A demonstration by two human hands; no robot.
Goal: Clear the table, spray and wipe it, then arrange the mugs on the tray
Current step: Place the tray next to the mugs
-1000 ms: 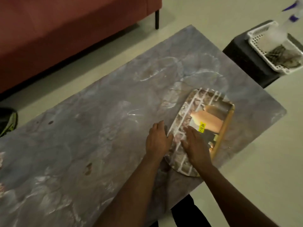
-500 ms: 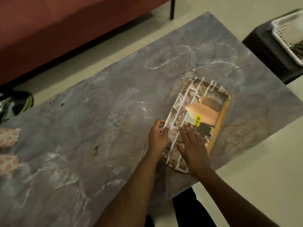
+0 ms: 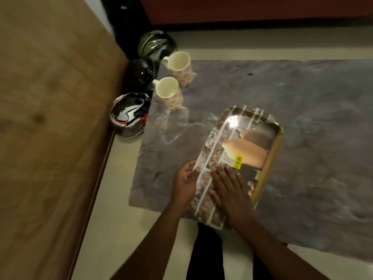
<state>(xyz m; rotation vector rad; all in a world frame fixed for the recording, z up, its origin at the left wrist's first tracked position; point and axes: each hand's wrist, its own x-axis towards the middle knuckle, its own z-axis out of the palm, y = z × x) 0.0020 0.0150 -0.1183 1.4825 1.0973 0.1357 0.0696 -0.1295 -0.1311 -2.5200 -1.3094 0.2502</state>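
A printed tray with a yellow price sticker lies on the grey marble table, its near end at the table's front edge. My left hand grips the tray's left rim with the fingers curled over it. My right hand lies flat, palm down, on the tray's near part. Two floral mugs stand upright at the table's far left end: one nearer the tray, the other behind it. Both are empty and apart from the tray.
Three helmets sit on the floor beside the table's left end: a black, white and red one, a dark glossy one and a green-striped one. A tan upholstered surface fills the left. A red sofa runs along the back.
The view has swung left: the mugs and helmets have come into sight and the white basket has left it. Both hands stay on the tray, which now lies nearer the table's left end.
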